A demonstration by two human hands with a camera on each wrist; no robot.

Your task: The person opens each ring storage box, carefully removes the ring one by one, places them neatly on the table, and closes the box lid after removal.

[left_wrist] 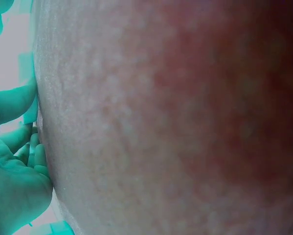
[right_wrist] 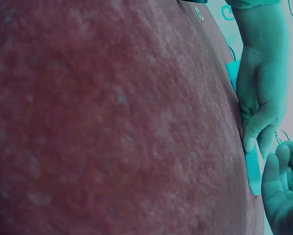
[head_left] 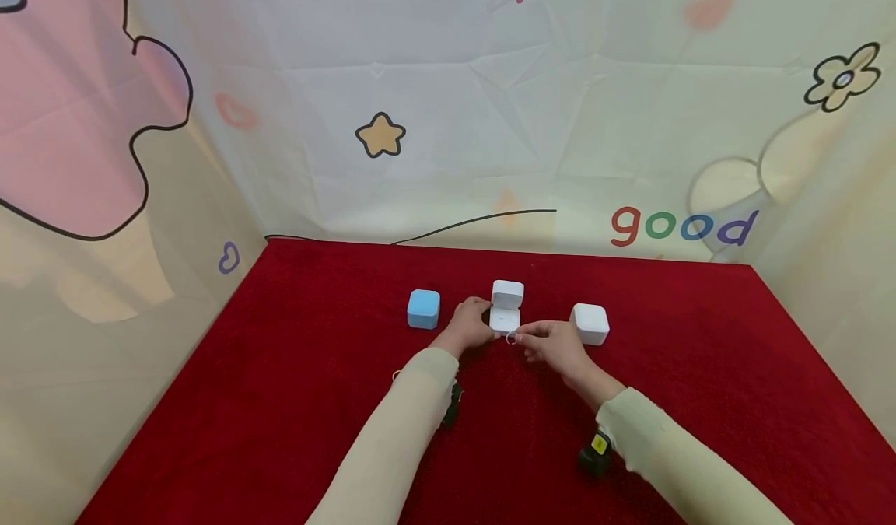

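A small white ring box (head_left: 505, 320) stands on the red cloth with its lid raised. My left hand (head_left: 467, 327) holds it from the left side, thumb at the front and fingers reaching behind. Just in front of the box, my right hand (head_left: 556, 346) pinches a thin ring (right_wrist: 277, 137) between thumb and fingertips. The ring is upright, close to the box's front edge; whether they touch I cannot tell. In the right wrist view the left thumb presses the box (right_wrist: 253, 171) low down. The left wrist view is mostly filled by cloth.
A closed light-blue box (head_left: 423, 309) stands left of my left hand. A closed white box (head_left: 590, 324) is right behind my right hand. Another ring (head_left: 395, 375) lies on the red cloth (head_left: 308, 400), partly hidden by the left sleeve. A printed curtain (head_left: 448, 105) rises behind.
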